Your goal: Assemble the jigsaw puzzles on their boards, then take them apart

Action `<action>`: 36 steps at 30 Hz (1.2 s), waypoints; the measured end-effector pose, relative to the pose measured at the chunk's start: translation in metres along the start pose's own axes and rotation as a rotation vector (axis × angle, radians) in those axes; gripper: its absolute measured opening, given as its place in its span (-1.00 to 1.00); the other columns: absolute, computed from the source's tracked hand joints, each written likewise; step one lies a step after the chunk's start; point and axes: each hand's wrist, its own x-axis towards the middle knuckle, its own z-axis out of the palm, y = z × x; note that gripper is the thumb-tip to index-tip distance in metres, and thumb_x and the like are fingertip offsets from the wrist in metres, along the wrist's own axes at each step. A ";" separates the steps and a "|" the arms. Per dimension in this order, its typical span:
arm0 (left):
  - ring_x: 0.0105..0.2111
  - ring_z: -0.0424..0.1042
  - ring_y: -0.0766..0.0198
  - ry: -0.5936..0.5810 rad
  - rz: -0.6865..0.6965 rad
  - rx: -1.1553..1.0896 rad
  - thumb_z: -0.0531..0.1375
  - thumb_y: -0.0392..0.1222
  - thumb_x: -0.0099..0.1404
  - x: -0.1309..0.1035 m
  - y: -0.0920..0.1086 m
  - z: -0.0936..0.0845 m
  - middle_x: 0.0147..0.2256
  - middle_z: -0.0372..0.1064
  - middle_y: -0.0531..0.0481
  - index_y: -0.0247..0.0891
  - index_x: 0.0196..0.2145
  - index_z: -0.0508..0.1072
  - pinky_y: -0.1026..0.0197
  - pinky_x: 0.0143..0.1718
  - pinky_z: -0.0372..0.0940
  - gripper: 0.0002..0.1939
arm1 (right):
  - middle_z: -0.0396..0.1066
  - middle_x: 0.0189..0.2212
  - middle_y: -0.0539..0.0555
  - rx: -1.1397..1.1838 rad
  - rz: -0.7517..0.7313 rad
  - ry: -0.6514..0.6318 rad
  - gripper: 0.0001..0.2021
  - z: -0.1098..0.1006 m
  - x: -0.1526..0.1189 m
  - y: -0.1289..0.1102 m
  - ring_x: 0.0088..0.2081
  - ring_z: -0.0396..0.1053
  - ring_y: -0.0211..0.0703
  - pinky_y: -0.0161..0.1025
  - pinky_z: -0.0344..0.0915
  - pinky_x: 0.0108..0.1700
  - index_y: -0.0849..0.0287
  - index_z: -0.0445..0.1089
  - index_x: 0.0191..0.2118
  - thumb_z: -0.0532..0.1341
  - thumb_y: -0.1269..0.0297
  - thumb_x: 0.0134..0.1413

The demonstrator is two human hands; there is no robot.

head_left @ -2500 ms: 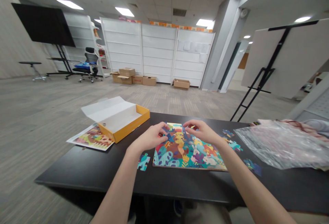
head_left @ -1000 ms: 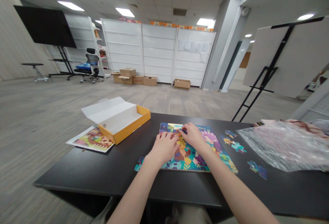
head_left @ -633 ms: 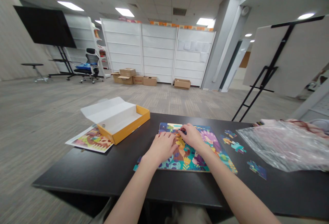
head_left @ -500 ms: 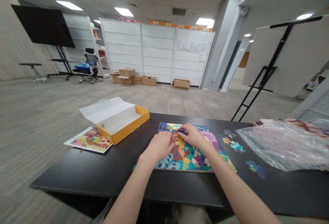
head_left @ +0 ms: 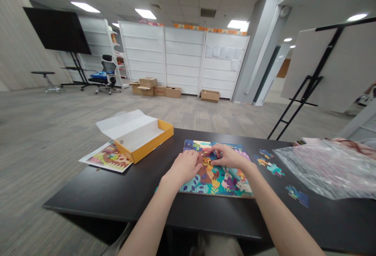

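A colourful jigsaw puzzle (head_left: 202, 188) with animals and plants lies on the black table in front of me. My left hand (head_left: 186, 165) rests on its left part, palm down, fingers stretched out and thumb apart. Over the upper middle, my right hand (head_left: 230, 157) has thumb and fingers bent round a puzzle piece (head_left: 216, 155), dark blue where it shows and largely covered by the fingers. Loose puzzle pieces lie right of the puzzle: a blue one (head_left: 266, 154), an orange and teal group (head_left: 274, 169) and a dark blue one (head_left: 297, 196).
An open yellow box (head_left: 152, 143) with a white inside stands at the table's back left, partly on a printed picture sheet (head_left: 108, 157). A clear plastic bag (head_left: 326, 169) covers the right side of the black table (head_left: 117, 197). Behind are cardboard boxes (head_left: 147, 87) and white shelving.
My right hand has shifted slightly toward me over the puzzle, its thumb lower and wider from the fingers. My left hand stays in place. The whole view has turned a little left.
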 end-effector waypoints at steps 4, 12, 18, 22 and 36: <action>0.05 0.38 0.00 -0.003 -0.008 0.022 0.02 -0.10 0.45 0.001 0.002 0.001 0.01 0.42 -0.22 -0.26 -0.09 0.42 0.01 0.01 0.30 -0.74 | 0.51 -0.25 0.05 0.035 -0.018 -0.095 -0.70 -0.002 0.000 -0.005 -0.35 0.32 -0.20 -0.30 0.23 -0.31 0.13 0.59 -0.13 0.43 0.25 -0.06; 0.08 0.37 0.01 0.044 0.069 0.028 0.07 -0.14 0.44 0.003 0.002 0.006 0.08 0.41 -0.10 -0.15 -0.01 0.48 -0.02 0.06 0.30 -0.74 | 0.51 -0.21 0.08 0.014 -0.077 -0.131 -0.69 -0.004 0.000 0.001 -0.28 0.41 -0.13 -0.25 0.31 -0.20 0.06 0.60 -0.06 0.38 0.18 0.05; 0.04 0.41 0.08 0.037 0.158 0.004 0.09 -0.25 0.43 0.007 0.002 0.009 0.03 0.47 -0.05 -0.13 -0.03 0.54 0.03 0.10 0.29 -0.73 | 0.54 -0.16 0.09 0.008 -0.096 -0.134 -0.74 -0.004 0.000 0.003 -0.22 0.45 -0.10 -0.24 0.34 -0.16 0.07 0.62 -0.12 0.35 0.32 0.03; 0.04 0.42 0.07 0.047 0.168 0.003 0.08 -0.23 0.44 0.006 0.003 0.008 0.04 0.48 -0.06 -0.16 -0.06 0.56 0.02 0.11 0.30 -0.73 | 0.56 -0.22 0.09 -0.045 -0.014 0.003 -0.80 -0.006 0.000 0.008 -0.29 0.44 -0.14 -0.26 0.31 -0.21 0.12 0.62 -0.19 0.29 0.37 0.06; -0.06 0.47 0.13 0.038 0.148 -0.050 0.05 -0.36 0.34 0.008 0.002 0.005 -0.07 0.51 -0.09 -0.20 -0.21 0.57 0.11 0.03 0.35 -0.71 | 0.59 -0.41 0.04 -0.123 0.056 0.003 -0.83 0.000 0.000 0.008 -0.39 0.45 -0.19 -0.34 0.26 -0.32 0.17 0.62 -0.32 0.26 0.46 0.00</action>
